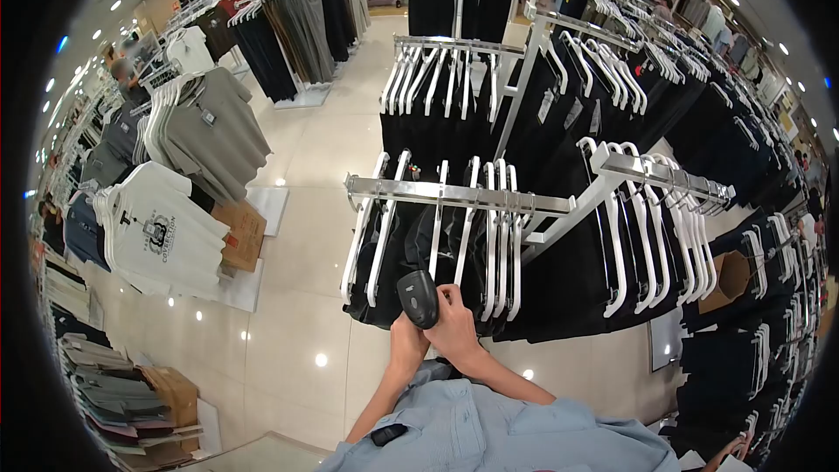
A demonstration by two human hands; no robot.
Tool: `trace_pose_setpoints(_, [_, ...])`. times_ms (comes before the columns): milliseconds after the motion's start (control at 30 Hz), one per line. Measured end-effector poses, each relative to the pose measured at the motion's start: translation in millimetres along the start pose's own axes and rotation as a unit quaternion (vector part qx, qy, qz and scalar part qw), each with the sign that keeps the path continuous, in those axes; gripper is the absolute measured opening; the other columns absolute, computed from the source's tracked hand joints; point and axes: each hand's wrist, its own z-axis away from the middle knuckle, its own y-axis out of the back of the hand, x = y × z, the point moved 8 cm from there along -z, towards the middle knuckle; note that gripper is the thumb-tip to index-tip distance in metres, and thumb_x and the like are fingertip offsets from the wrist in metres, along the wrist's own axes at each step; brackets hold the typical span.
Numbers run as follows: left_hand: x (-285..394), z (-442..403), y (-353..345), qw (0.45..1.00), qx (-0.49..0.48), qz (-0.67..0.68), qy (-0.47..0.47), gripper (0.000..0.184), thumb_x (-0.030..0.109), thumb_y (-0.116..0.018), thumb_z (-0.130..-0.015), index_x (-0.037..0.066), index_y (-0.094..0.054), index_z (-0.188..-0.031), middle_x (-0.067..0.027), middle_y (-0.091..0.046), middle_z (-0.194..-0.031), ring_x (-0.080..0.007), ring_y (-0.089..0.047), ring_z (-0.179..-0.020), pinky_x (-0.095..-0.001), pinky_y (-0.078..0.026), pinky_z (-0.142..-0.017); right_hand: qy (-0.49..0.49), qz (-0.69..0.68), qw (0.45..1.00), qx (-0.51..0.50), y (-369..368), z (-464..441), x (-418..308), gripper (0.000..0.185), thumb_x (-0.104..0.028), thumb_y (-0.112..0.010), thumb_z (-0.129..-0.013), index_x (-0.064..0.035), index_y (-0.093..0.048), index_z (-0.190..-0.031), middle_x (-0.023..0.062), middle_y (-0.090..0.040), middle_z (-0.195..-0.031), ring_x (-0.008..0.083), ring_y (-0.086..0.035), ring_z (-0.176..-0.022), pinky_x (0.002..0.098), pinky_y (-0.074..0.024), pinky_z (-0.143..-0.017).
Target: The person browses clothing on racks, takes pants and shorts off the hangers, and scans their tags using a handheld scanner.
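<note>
A black handheld scanner (418, 299) is held up in front of the body, its head over the hanging black trousers (398, 249). My left hand (408, 341) is closed round its lower part. Close beside it, my right hand (453, 323) has its fingers curled together against the scanner or the clothes; what they pinch is too small to tell. White hangers (441, 210) carry the trousers on a metal rail (454, 195) just beyond both hands.
Grey and white shirts (162, 232) hang on a rack at the left, with a cardboard box (239, 236) under them. More black trousers (594, 271) hang at the right. A white post (572, 205) joins the rails. Folded clothes (114, 393) lie at the lower left.
</note>
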Motion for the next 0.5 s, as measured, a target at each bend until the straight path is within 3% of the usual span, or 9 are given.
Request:
trace_pose_setpoints(133, [15.7, -0.7, 0.5, 1.0, 0.012, -0.013, 0.006, 0.028, -0.005, -0.068, -0.075, -0.003, -0.065, -0.103, -0.0215, -0.07, -0.088, -0.0345, -0.071, -0.086, -0.0394, -0.054, -0.071, -0.016, 0.026, 0.999, 0.027, 6.7, -1.6, 3.0, 0.038, -0.01, -0.074, -0.075, -0.0007, -0.056, -0.107, 0.0208, -0.053, -0.107, 0.0432, -0.065, -0.08, 0.0474, -0.0555, -0.066])
trace_pose_setpoints(200, [17.4, -1.4, 1.5, 0.998, 0.021, 0.035, 0.054, 0.03, -0.006, -0.068, -0.074, -0.005, -0.063, -0.104, -0.0223, -0.07, -0.087, -0.035, -0.071, -0.084, -0.039, -0.054, -0.071, -0.012, 0.026, 0.999, 0.042, 7.2, -1.5, 9.0, 0.038, -0.016, -0.075, -0.078, 0.0009, -0.054, -0.105, 0.0224, -0.059, -0.099, 0.0431, -0.065, -0.079, 0.0479, -0.0546, -0.065])
trace_pose_setpoints(400, [19.1, -0.7, -7.2, 0.999, 0.011, 0.001, 0.033, 0.038, -0.006, -0.069, -0.073, -0.005, -0.06, -0.11, -0.0241, -0.069, -0.087, -0.0374, -0.071, -0.083, -0.0395, -0.056, -0.071, -0.06, 0.009, 0.998, 0.031, 9.9, -5.4, 18.9, 0.039, -0.028, -0.075, -0.082, 0.0043, -0.057, -0.095, 0.0226, -0.066, -0.078, 0.0417, -0.067, -0.071, 0.0453, -0.0543, -0.063])
trace_pose_setpoints(500, [18.8, -1.4, -10.7, 1.0, -0.001, 0.0, 0.025, 0.038, -0.006, -0.069, -0.073, -0.006, -0.06, -0.111, -0.0243, -0.069, -0.088, -0.0368, -0.071, -0.084, -0.0393, -0.056, -0.072, -0.054, -0.003, 0.998, 0.04, 10.5, -5.5, 20.9, 0.039, -0.031, -0.074, -0.082, 0.0044, -0.06, -0.091, 0.0227, -0.066, -0.079, 0.0405, -0.067, -0.07, 0.0445, -0.0539, -0.062])
